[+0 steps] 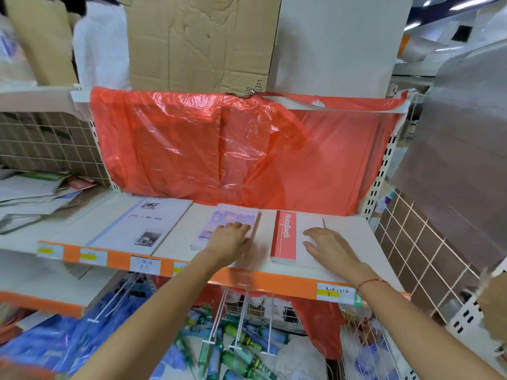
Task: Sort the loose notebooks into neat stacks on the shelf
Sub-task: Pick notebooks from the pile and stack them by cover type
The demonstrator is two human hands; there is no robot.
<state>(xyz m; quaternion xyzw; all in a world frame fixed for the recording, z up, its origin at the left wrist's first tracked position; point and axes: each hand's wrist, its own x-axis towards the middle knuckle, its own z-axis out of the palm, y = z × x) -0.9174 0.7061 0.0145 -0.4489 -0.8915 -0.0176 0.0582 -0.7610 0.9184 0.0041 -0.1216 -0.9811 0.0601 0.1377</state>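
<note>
Three stacks lie on the white shelf (348,242). At the left is a large white notebook stack (137,223) with black photos on its cover. In the middle is a narrow purple-pink notebook stack (225,218); my left hand (229,237) rests flat on its near right part, fingers fairly straight. On the right is a stack with a red "NoteBook" spine band (285,237); my right hand (326,242) lies flat on its white cover, fingers spread. Neither hand grips anything.
A red plastic sheet (219,149) hangs behind the shelf, with cardboard (203,42) above it. Loose papers and notebooks (33,193) pile on the neighbouring shelf at left. Wire baskets with small bottles (241,338) sit below. The shelf's orange front edge (247,278) carries price labels.
</note>
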